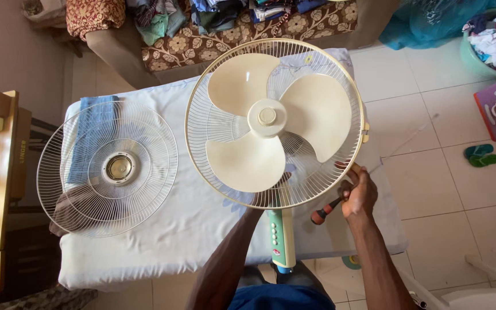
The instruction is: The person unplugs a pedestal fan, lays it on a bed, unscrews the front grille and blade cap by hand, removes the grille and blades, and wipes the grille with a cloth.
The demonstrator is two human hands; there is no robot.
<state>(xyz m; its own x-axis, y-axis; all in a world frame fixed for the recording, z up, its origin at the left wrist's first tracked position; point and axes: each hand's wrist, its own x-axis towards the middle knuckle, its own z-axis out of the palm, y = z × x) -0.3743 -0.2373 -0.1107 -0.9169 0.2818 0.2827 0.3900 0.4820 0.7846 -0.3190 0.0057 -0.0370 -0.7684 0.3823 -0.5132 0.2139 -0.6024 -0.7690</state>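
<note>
Both forearms reach up from below: the right hand (358, 192) grips a screwdriver (325, 211) at the fan (274, 123) rim, the left hand is hidden behind the cage — grip unknowable. Its removed front grille (107, 168) lies alongside on the desk (202, 229).

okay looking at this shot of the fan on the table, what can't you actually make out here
All in the head view:
- Left hand: reaches under the fan's rear guard, hidden by wires and blades; its grip cannot be told.
- Screwdriver: the right hand covers most of it; the tip is hidden.
- Fan's stem: its base is lost between the arms at the bottom edge.
- Detached front guard: it blurs the blue cloth beneath.
</note>
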